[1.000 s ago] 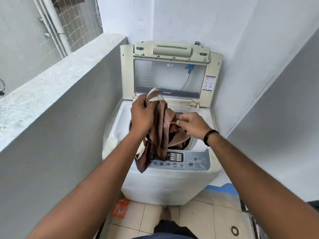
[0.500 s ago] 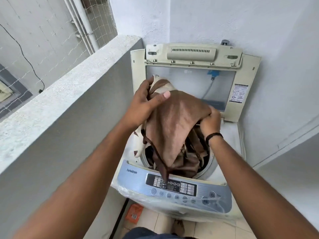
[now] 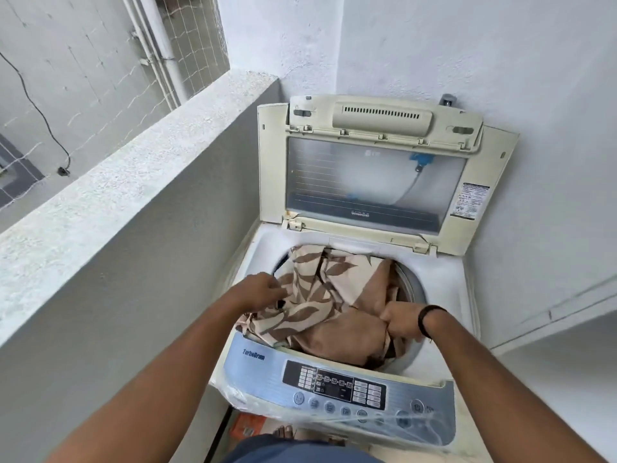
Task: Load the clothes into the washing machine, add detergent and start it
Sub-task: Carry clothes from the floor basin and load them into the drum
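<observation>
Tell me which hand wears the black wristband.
The right hand, at the drum's right side, gripping the plain brown cloth. The left hand, on the leaf-print cloth, has a bare wrist.

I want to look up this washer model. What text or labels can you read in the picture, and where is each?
"TurboDrum": on the control panel, left end.
Logo in the lid glass: too faint to read.
Small print on the glass's lower edge: blurred.
Sticker on the lid's right frame: too small.
Button and display markings: unreadable.
</observation>
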A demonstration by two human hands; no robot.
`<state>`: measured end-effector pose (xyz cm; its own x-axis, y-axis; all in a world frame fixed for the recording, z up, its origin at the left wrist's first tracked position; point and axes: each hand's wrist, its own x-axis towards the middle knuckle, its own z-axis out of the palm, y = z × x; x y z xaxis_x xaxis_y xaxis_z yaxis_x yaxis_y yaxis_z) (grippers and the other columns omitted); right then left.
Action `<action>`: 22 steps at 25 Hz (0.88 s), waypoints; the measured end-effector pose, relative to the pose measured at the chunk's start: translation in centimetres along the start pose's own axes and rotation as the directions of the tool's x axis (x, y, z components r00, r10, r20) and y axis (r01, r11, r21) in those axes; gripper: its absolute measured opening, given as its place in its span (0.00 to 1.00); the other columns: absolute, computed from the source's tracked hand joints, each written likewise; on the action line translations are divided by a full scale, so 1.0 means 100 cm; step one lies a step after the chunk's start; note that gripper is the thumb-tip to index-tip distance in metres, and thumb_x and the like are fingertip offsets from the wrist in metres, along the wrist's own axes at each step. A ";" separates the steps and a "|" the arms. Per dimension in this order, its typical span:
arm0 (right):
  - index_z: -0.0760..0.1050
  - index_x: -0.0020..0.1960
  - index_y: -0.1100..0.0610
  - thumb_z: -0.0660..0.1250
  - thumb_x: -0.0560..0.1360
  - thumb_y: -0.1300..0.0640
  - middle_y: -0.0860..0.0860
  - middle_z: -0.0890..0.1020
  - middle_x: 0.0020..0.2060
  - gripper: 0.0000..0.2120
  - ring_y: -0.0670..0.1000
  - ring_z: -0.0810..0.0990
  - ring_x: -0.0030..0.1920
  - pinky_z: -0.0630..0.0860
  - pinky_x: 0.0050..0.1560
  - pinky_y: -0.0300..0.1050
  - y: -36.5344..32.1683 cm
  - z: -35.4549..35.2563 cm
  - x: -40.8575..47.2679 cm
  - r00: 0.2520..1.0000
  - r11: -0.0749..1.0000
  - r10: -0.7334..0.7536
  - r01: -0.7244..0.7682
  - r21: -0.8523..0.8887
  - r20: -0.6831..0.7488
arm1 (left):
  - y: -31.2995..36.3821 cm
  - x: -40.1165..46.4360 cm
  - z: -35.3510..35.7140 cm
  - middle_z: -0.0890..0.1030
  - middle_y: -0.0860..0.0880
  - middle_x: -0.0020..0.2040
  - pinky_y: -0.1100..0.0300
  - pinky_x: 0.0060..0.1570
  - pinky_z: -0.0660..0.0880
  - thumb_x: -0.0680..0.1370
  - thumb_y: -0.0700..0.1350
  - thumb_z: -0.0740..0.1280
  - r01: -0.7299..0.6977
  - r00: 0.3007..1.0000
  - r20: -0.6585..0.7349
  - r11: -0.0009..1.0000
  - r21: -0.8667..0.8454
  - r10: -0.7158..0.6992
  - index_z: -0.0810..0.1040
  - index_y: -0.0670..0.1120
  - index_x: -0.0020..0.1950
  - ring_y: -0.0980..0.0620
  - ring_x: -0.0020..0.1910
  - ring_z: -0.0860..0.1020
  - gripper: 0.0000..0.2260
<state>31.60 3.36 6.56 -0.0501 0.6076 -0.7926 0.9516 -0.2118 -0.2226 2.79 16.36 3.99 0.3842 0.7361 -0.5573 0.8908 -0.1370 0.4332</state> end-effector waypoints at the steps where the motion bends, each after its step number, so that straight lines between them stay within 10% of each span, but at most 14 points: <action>1: 0.76 0.39 0.58 0.67 0.71 0.69 0.44 0.73 0.24 0.08 0.47 0.71 0.30 0.67 0.24 0.35 0.002 0.000 -0.005 0.999 1.000 0.000 -0.001 0.022 0.048 | 0.000 0.005 0.004 0.85 0.47 0.51 0.52 0.49 0.78 0.81 0.58 0.67 0.024 0.990 -0.136 0.999 -0.037 -0.029 0.81 0.48 0.58 0.46 0.50 0.82 0.15; 4: 0.81 0.50 0.61 0.69 0.70 0.62 0.43 0.84 0.37 0.10 0.53 0.81 0.43 0.79 0.41 0.43 0.005 -0.009 0.001 0.987 0.982 0.046 -0.017 0.189 -0.155 | 0.008 0.021 0.015 0.83 0.45 0.55 0.54 0.47 0.75 0.78 0.51 0.70 -0.025 0.950 -0.312 0.999 -0.027 0.016 0.70 0.52 0.74 0.44 0.55 0.80 0.24; 7: 0.70 0.68 0.61 0.67 0.74 0.51 0.53 0.83 0.50 0.25 0.56 0.81 0.49 0.77 0.47 0.49 -0.015 -0.012 0.011 0.793 0.948 0.254 -0.090 0.305 -0.554 | 0.023 0.025 0.041 0.83 0.44 0.55 0.60 0.45 0.72 0.76 0.42 0.70 -0.236 0.967 0.103 0.972 0.009 0.234 0.68 0.55 0.78 0.46 0.51 0.81 0.30; 10: 0.72 0.61 0.54 0.71 0.73 0.47 0.52 0.79 0.41 0.21 0.52 0.78 0.36 0.75 0.35 0.44 -0.042 0.016 0.025 0.924 0.876 0.242 -0.077 0.476 -0.296 | 0.029 0.025 0.065 0.83 0.48 0.59 0.64 0.51 0.72 0.78 0.38 0.68 -0.375 0.864 0.372 0.927 0.021 0.341 0.79 0.50 0.71 0.53 0.51 0.80 0.21; 13: 0.73 0.58 0.48 0.75 0.72 0.51 0.52 0.82 0.51 0.18 0.50 0.82 0.44 0.82 0.37 0.45 -0.049 0.050 0.054 0.981 0.799 0.184 -0.112 0.590 -0.063 | 0.026 0.029 0.062 0.84 0.50 0.55 0.58 0.52 0.80 0.79 0.40 0.68 -0.306 0.938 0.104 0.931 -0.197 0.330 0.84 0.49 0.63 0.55 0.46 0.83 0.14; 17: 0.55 0.79 0.45 0.73 0.73 0.46 0.57 0.65 0.75 0.41 0.61 0.67 0.74 0.69 0.70 0.53 -0.036 0.078 0.103 0.953 0.664 0.267 -0.073 0.744 -0.145 | 0.019 0.021 0.038 0.85 0.53 0.54 0.55 0.51 0.79 0.79 0.47 0.68 -0.316 0.924 -0.219 0.948 0.019 0.313 0.85 0.53 0.57 0.54 0.51 0.81 0.09; 19: 0.45 0.80 0.40 0.70 0.73 0.46 0.62 0.56 0.77 0.45 0.66 0.60 0.76 0.62 0.75 0.59 -0.031 0.087 0.119 0.902 0.691 0.393 -0.161 0.705 -0.179 | 0.014 0.016 0.026 0.85 0.54 0.52 0.58 0.43 0.77 0.78 0.44 0.67 -0.261 0.950 -0.165 0.964 0.049 0.266 0.85 0.54 0.55 0.56 0.44 0.80 0.10; 22: 0.57 0.78 0.41 0.65 0.74 0.55 0.61 0.61 0.74 0.35 0.66 0.63 0.73 0.66 0.71 0.59 -0.026 0.076 0.121 0.839 0.764 0.399 -0.081 0.641 -0.369 | 0.009 0.019 0.024 0.83 0.52 0.56 0.60 0.35 0.73 0.77 0.38 0.65 -0.212 0.975 0.072 0.977 -0.011 0.212 0.83 0.52 0.63 0.58 0.37 0.77 0.17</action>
<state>26.23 5.49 -6.77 0.4494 0.7083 -0.5444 0.5365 -0.7012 -0.4695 4.87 16.09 1.59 0.5807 0.6405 -0.5025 0.7866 -0.2825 0.5490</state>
